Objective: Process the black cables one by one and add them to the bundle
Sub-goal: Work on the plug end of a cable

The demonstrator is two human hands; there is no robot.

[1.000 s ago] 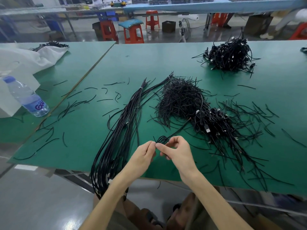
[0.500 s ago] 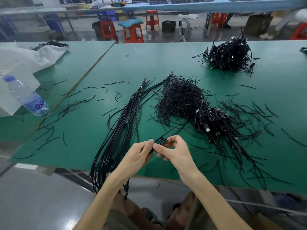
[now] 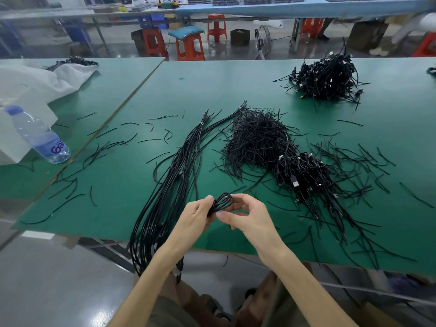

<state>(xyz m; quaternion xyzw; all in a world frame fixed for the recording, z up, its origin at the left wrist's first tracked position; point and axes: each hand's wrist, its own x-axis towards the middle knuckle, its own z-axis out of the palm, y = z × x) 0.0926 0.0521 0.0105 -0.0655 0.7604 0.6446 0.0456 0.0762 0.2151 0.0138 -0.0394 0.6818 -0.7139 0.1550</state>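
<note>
A small coiled black cable [image 3: 222,201] sits between my two hands just above the near edge of the green table [image 3: 193,90]. My left hand [image 3: 197,214] grips the coil's lower end. My right hand [image 3: 246,214] pinches the coil from the right with thumb and fingers curled. To the left lies the long bundle of straightened black cables [image 3: 174,180], hanging over the table's front edge. A heap of coiled cables with USB plugs [image 3: 304,173] lies to the right, beside a pile of thin black ties [image 3: 257,138].
A second heap of coiled cables [image 3: 328,79] sits at the far right. Loose black tie pieces are scattered over the table. A water bottle [image 3: 39,135] and white bags [image 3: 35,79] lie on the left table. Orange stools [image 3: 190,47] stand beyond.
Both hands have risen slightly and moved a little apart. The coil, barely visible between the fingertips before, now shows as several loops between the hands.
</note>
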